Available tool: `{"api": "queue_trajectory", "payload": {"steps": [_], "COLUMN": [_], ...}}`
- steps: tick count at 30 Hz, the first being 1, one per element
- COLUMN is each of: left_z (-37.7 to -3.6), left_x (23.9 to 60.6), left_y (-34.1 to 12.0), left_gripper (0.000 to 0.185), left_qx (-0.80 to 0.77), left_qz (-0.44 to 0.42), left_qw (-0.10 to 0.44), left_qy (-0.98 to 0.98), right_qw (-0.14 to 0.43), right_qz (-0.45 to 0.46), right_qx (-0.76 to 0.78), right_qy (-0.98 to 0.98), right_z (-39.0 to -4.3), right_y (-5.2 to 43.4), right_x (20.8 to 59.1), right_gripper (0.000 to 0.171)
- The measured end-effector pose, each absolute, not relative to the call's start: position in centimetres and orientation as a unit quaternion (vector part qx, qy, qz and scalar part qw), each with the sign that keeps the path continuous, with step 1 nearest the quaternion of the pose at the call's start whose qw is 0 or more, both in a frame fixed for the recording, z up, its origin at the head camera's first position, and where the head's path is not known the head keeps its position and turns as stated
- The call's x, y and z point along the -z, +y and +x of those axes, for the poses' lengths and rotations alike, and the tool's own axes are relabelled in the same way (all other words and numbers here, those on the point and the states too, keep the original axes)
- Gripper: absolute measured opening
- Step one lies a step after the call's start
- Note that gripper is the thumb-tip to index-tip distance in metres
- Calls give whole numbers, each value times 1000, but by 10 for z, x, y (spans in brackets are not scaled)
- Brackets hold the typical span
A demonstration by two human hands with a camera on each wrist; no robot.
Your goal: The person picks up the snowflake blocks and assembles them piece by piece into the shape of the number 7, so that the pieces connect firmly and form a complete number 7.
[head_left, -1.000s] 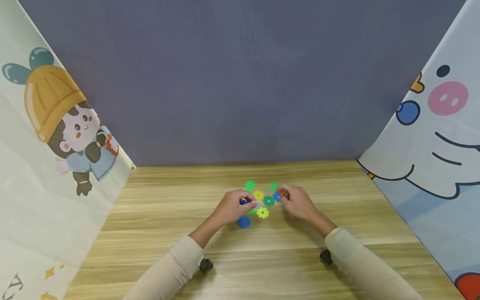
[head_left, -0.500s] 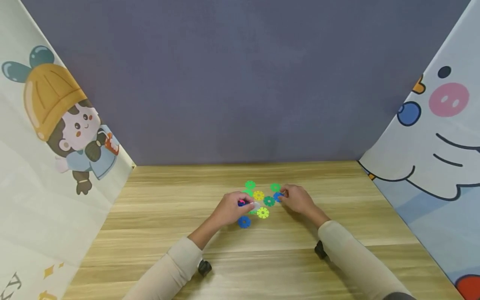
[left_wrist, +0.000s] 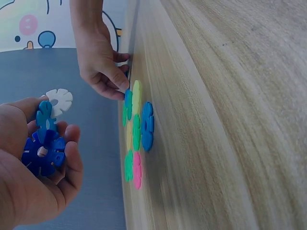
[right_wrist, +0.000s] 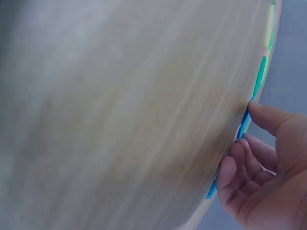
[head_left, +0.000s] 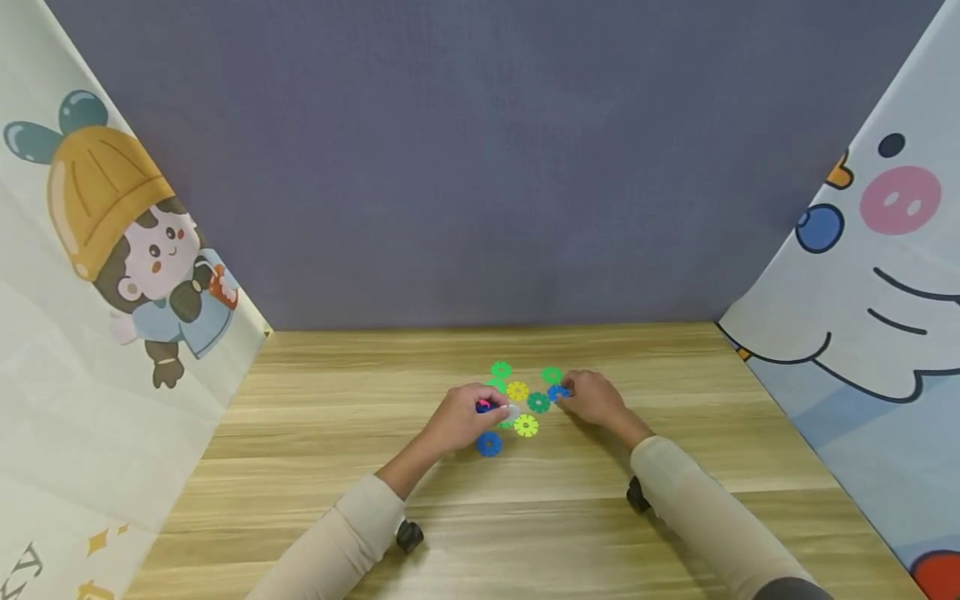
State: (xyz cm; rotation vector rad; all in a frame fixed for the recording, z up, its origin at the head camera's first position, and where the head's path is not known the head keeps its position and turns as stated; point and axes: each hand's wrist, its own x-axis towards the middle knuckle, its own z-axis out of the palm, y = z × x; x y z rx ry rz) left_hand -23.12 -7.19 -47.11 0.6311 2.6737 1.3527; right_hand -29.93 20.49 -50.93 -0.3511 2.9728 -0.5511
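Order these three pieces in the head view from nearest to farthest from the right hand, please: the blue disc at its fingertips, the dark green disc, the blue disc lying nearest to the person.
From the right hand:
1. Blue disc at its fingertips, touching the fingers.
2. Dark green disc, just left of that one.
3. Blue disc nearest the person, below the left hand.

A light wooden surface [head_left: 337, 500] with long grain lines runs left to right. At its far edge stands a plain grey-blue wall [head_left: 480, 167]. A cartoon child in an orange hat is printed on the left panel [head_left: 90, 350]; the right panel [head_left: 885, 333] shows a smiling pink-cheeked face.
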Motion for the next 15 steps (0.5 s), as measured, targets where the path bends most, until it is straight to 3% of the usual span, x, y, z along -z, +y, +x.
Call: {"api": "queue_trajectory", "payload": {"steps": [8,15], "left_z": [-231,-231], "left_x": [469,470], "left_y": [-72,-71], "left_gripper": [11,12], "left_qx": [-440,-437], "left_qz": [204,207], "left_qw": [43,40], "left_qy": [873,874], "right_qw": [54,56], "right_qz": [-93,-95], "right_qx": [193,206], "right_qy": [975,972], "right_z": [-299,-297], "right_y": [205,209], "right_x": [508,505], "right_gripper": [37,26]}}
